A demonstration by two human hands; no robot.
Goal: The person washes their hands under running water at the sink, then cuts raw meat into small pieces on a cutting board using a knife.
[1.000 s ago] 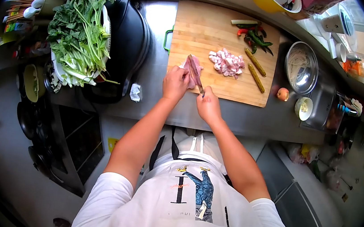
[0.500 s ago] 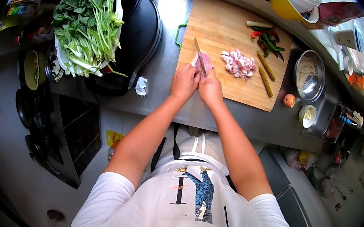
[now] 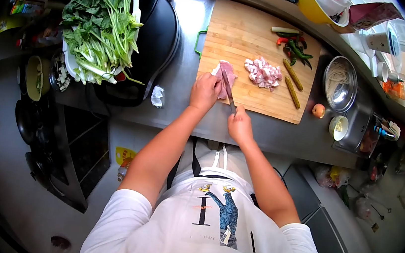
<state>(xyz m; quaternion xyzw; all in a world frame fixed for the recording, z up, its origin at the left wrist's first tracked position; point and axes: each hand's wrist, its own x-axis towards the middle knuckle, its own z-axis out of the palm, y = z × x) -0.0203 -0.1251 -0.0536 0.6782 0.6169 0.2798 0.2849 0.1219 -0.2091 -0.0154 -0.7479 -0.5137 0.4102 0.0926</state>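
A piece of pink meat [image 3: 227,68] lies near the front left of the wooden cutting board [image 3: 239,25]. My left hand [image 3: 205,91] presses on its left side with fingers curled together. In my right hand [image 3: 240,125] is the handle of a knife [image 3: 228,89], whose blade rests across the meat and points away from me. To the right sits a pile of diced meat [image 3: 263,73]. Beyond it are two brownish-green pickled vegetables [image 3: 293,75], red and green peppers [image 3: 298,51] and a pale stalk [image 3: 282,30].
Leafy greens [image 3: 104,30] fill a white container beside a black appliance [image 3: 160,36] on the left. A crumpled white wrapper [image 3: 157,96] lies nearby. Right of the board are a metal bowl [image 3: 350,96], a round reddish item [image 3: 318,110] and a small white bowl [image 3: 338,127].
My right hand has drawn back toward me and to the right with the knife, away from my left hand. The view has shifted since the earliest frame.
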